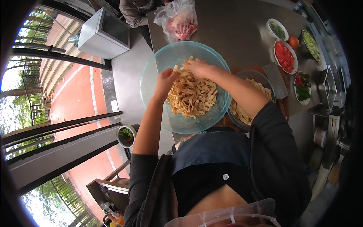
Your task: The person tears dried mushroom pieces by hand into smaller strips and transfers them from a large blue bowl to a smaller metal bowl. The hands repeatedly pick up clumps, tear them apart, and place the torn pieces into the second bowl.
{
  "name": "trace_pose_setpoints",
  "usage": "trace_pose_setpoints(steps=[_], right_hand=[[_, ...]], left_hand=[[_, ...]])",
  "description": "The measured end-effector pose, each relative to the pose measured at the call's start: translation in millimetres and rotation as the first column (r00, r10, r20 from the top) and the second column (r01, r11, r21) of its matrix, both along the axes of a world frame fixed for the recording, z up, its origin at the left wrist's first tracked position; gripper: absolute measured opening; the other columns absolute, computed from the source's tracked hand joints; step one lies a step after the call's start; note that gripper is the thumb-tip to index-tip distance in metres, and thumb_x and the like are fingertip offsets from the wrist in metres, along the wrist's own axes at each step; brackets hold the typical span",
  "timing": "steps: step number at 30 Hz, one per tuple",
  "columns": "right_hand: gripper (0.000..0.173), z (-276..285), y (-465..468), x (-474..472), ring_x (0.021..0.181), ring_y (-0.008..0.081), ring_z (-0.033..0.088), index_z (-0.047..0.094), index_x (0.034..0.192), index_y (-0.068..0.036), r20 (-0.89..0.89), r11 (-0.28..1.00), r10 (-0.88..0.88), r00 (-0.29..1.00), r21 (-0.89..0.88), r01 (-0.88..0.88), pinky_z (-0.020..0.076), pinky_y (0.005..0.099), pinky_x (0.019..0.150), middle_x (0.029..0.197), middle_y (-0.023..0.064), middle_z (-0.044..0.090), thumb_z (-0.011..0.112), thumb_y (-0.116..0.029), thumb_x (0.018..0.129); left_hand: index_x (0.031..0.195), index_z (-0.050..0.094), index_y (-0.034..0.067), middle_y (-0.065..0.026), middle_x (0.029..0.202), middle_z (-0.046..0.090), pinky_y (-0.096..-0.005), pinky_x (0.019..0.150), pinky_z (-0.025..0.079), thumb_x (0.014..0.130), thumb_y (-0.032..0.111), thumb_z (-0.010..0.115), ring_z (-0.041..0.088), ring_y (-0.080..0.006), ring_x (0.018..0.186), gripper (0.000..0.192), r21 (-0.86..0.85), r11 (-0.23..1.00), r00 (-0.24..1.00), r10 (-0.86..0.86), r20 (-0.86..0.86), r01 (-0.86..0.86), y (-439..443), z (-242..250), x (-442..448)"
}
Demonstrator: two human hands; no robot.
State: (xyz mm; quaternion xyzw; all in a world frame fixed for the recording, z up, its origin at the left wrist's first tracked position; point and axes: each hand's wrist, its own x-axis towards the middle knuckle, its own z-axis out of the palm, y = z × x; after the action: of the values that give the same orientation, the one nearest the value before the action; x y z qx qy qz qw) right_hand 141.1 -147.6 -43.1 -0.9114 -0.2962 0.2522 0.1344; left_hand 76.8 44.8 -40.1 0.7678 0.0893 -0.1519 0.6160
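A large translucent blue-green bowl (198, 124) stands before me, reaching past the left edge of the steel table. Flat, beige, noodle-like strips (195, 96) are heaped in its middle. My left hand (168, 79) is at the left of the heap, its fingers curled in on some strips. At the far side, my right hand (198, 68) lies over the heap with its fingertips among the strips; whether it grips any cannot be told. Partly under my right forearm is a smaller clear bowl (272, 90) with more strips (259, 85).
A cleaver (275, 81) lies on a brown board (285, 113) at right. Beyond are dishes of red pieces (284, 56), peppers (302, 88) and chopped greens (278, 29). A plastic bag of raw meat (181, 25) sits at the far edge, near another person's sleeve (133, 14).
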Motion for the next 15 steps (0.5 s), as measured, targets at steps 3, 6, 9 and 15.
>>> trace_pose_setpoints(steps=[3, 6, 9, 15], right_hand=[[0.043, 3.8, 5.1, -6.4, 0.113, 0.0355, 0.058, 0.059, 0.120, -0.003, -0.084, 0.994, 0.094, 0.992, -0.049, -0.099, 0.0482, 0.0424, 0.093, 0.126, 0.0219, 0.057, 0.066, -0.007, 0.077], [0.029, 26.1, -14.8, -17.1, 0.088, 0.0338, 0.067, 0.066, 0.101, 0.003, -0.191, 0.978, 0.197, 0.962, 0.103, -0.180, 0.0521, 0.0446, 0.076, 0.088, 0.0195, 0.069, 0.067, -0.012, 0.076], [0.029, 50.6, -36.1, -24.6, 0.089, 0.0315, 0.068, 0.066, 0.101, 0.003, -0.508, 0.954, 0.146, 0.849, 0.300, 0.015, 0.0520, 0.0424, 0.075, 0.088, 0.0178, 0.069, 0.066, -0.014, 0.078], [0.040, 72.4, -53.6, -56.3, 0.085, 0.0227, 0.067, 0.063, 0.118, -0.004, -0.268, 0.858, 0.127, 0.955, 0.512, 0.030, 0.0518, 0.0350, 0.074, 0.091, 0.0145, 0.067, 0.066, -0.012, 0.078]], left_hand=[[0.109, 0.061, -0.006, -0.0082, 0.097, 0.067, -0.0280, 0.078, 0.050, 0.092, 0.012, 0.055, 0.064, -0.0161, 0.090, 0.026, -0.370, 0.922, 0.988, 0.061, -0.145, -0.111, 5.9, 27.3, -28.0], [0.114, 0.056, -0.007, -0.0143, 0.101, 0.064, -0.0363, 0.085, 0.052, 0.092, 0.003, 0.047, 0.063, -0.0242, 0.095, 0.026, -0.644, 0.731, 0.953, 0.030, -0.302, -0.227, 6.8, 42.6, -52.4], [0.116, 0.051, -0.008, -0.0212, 0.106, 0.061, -0.0455, 0.085, 0.056, 0.091, -0.003, 0.042, 0.065, -0.0315, 0.094, 0.027, -0.793, 0.542, 0.942, -0.011, -0.336, -0.277, 2.5, 45.2, -65.8], [0.113, 0.056, -0.003, -0.0166, 0.102, 0.064, -0.0446, 0.084, 0.057, 0.097, 0.007, 0.048, 0.065, -0.0273, 0.089, 0.021, -0.783, 0.541, 0.937, 0.027, -0.347, -0.306, -8.1, 44.9, -81.3]])
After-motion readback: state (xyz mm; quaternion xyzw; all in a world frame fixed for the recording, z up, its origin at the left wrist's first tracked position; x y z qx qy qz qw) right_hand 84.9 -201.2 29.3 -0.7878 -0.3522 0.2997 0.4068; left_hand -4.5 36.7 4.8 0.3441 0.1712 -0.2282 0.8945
